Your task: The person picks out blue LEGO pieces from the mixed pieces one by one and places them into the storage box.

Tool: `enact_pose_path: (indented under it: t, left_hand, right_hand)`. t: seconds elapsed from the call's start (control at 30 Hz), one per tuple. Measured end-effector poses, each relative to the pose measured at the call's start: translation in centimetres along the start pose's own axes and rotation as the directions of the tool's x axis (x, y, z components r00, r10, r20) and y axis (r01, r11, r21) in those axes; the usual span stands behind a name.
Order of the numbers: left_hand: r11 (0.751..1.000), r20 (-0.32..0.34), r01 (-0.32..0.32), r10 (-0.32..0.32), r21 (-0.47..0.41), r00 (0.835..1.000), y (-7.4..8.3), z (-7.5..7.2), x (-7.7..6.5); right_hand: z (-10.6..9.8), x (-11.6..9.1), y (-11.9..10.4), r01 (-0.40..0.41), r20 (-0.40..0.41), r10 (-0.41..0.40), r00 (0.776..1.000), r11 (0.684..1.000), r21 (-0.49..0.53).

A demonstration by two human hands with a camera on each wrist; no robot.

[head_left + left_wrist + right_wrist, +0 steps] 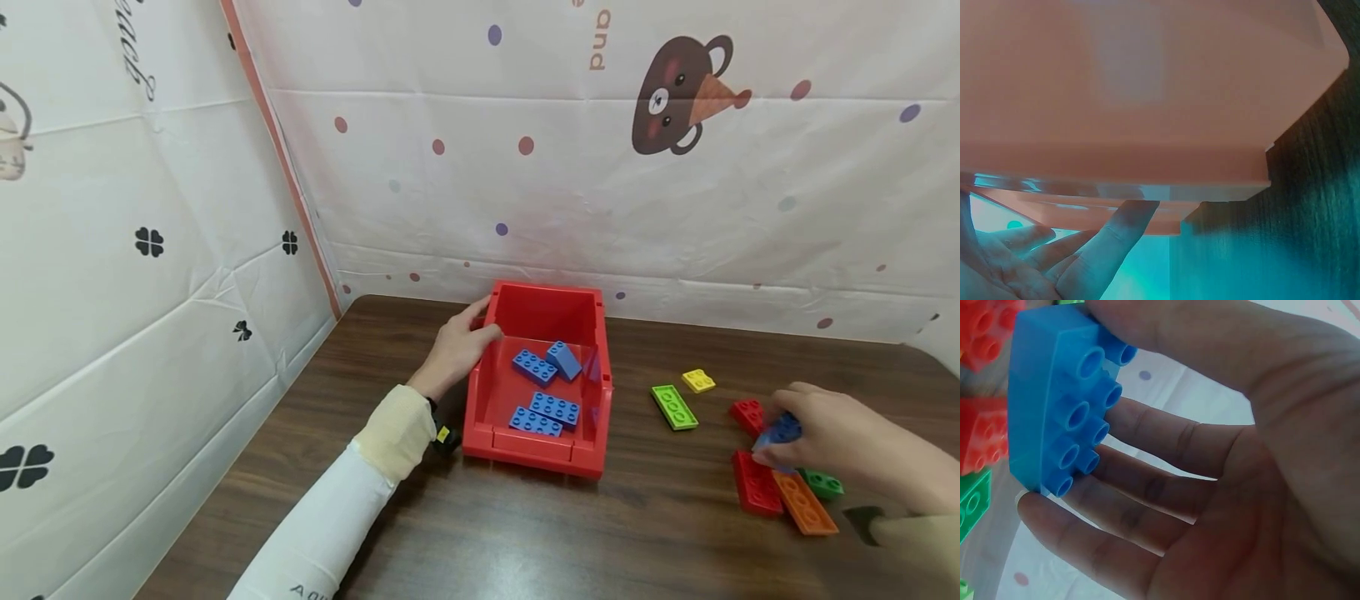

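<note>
Over on the right, my right hand (pixel 828 429) pinches a blue brick (pixel 1038 394) between thumb and fingers, low over a group of loose bricks. Two rows of studs on that brick face the palm in the right wrist view. A red bin (pixel 532 448) stands mid-table, its low front edge toward me. My left hand (pixel 459 348) grips the bin's left wall, thumb over the rim and fingers along the outer side. Several blue bricks (pixel 535 367) lie apart on the bin's floor, one of them with a sloped face.
Beneath and beside my right hand lie a red brick (pixel 756 483), another red brick (pixel 747 414), an orange brick (pixel 806 504) and a green brick (pixel 822 483). A lime green brick (pixel 674 407) and a small yellow brick (pixel 698 381) sit between these and the bin. A printed sheet (pixel 450 192) hangs behind the table.
</note>
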State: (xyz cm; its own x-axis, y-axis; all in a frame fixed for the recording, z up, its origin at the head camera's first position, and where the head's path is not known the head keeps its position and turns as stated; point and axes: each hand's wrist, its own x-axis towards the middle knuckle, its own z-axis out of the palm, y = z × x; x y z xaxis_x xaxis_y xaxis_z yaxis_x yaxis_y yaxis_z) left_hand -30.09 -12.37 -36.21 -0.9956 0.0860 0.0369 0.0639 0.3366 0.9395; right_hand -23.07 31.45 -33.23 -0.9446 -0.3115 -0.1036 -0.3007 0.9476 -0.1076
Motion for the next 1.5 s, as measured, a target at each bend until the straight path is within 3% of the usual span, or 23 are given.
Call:
enact_pose_path:
  t: [0.3, 0.63, 0.93, 1.37, 1.5]
  left_hand:
    - [1.000, 0.004, -0.002, 0.002, 0.005, 1.000, 0.1, 0.0, 0.1]
    - [1.000, 0.005, 0.003, -0.003, -0.002, 1.000, 0.1, 0.1, 0.2]
    - [1.000, 0.006, 0.004, -0.004, 0.008, 1.000, 0.1, 0.1, 0.1]
    - [1.000, 0.005, 0.001, -0.001, 0.016, 1.000, 0.0, 0.0, 0.2]
    - [1.000, 0.004, 0.002, -0.002, 0.012, 1.000, 0.0, 0.0, 0.2]
  right_hand:
    - [-0.4, 0.7, -1.4, 0.087, -0.026, -0.086, 0.996, 0.995, 0.044]
    - [-1.0, 1.2, -3.4, 0.163, -0.116, -0.159, 0.981, 0.986, 0.027]
    - [-1.6, 1.9, -6.0, 0.171, -0.112, -0.162, 0.980, 0.983, 0.072]
    - [-2.1, 2.7, -8.8, 0.242, -0.189, -0.224, 0.956, 0.968, 0.073]
    - [-2.5, 2.8, -9.5, 0.237, -0.185, -0.219, 0.958, 0.968, 0.085]
